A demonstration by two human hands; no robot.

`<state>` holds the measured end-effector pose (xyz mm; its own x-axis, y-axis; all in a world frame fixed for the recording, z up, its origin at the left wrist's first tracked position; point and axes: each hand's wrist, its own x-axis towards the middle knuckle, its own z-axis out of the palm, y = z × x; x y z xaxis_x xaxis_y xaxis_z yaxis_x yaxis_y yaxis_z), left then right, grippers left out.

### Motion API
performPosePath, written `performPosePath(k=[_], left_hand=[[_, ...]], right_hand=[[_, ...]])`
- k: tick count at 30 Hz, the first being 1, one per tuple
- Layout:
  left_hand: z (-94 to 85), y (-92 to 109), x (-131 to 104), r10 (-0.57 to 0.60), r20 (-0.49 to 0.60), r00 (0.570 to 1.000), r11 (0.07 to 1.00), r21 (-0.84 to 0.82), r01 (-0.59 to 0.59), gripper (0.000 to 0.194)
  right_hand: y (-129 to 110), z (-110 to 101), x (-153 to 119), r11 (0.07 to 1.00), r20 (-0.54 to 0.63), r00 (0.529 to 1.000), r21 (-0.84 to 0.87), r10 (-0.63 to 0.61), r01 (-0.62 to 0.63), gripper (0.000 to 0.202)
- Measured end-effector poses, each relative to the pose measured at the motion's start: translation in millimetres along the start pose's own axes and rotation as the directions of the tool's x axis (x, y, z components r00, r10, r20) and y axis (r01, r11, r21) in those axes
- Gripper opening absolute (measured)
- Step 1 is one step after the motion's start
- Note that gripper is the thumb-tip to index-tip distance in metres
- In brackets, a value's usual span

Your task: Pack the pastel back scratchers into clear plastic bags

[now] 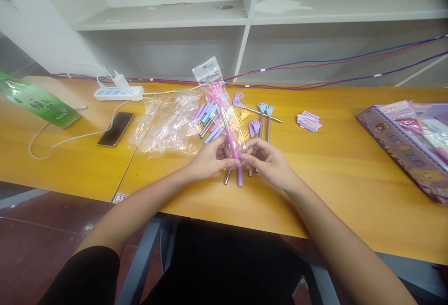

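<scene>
Two sets of fingers (229,162), both gripping: from over here I've got left hand (208,159) and right hand (269,161) pinching the lower end of a bagged pink scratcher (231,141), held above the surface (196,198). More scratchers (269,127) lie beneath and beyond, crinkled clear plastic (168,125) left, small cards (309,121) right.

Clear bag (207,70): thin transparent plastic, glossy and a little wrinkled, held between the fingers (254,161).
Pink scratcher (231,142): smooth plastic handle and shiny metal rod, inside this bag.
Loose scratchers (268,130): polished metal rods with plastic heads of rather matt look, just beyond the fingers.
Loose bags (168,123): crumpled clear film with many bright reflections, left of the fingers.
Cards (308,121): smooth paper look, slightly glossy, right of the fingers.
Table (332,169): smooth wood-like top with soft shine, below the fingers.
Phone (117,129): dark, glossy like glass, farther left of the fingers.
</scene>
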<state>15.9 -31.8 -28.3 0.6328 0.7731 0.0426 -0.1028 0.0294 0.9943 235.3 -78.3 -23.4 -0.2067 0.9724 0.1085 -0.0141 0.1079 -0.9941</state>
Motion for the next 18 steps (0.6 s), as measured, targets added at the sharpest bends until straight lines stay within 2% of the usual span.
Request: performPosePath(k=[5,10,18], left_hand=[[-1.8,2.4,-0.8,0.012,0.055,0.998,0.999,-0.046,-0.009,0.049],[0.1,2.2,-5.9,-0.009,0.103,0.995,1.000,-0.018,0.011,0.043],[-1.2,1.8,-2.2,-0.029,0.098,0.995,1.000,0.010,0.028,0.040]], right_hand=[[-3.3,-5.6,-1.0,0.999,0.073,0.997,-0.012,0.030,-0.029,0.036],[-2.5,-2.0,-1.1,0.998,0.142,0.988,-0.031,0.060,-0.056,0.038],[3.1,-5.4,0.2,0.997,0.094,0.993,0.021,0.078,-0.080,0.041]])
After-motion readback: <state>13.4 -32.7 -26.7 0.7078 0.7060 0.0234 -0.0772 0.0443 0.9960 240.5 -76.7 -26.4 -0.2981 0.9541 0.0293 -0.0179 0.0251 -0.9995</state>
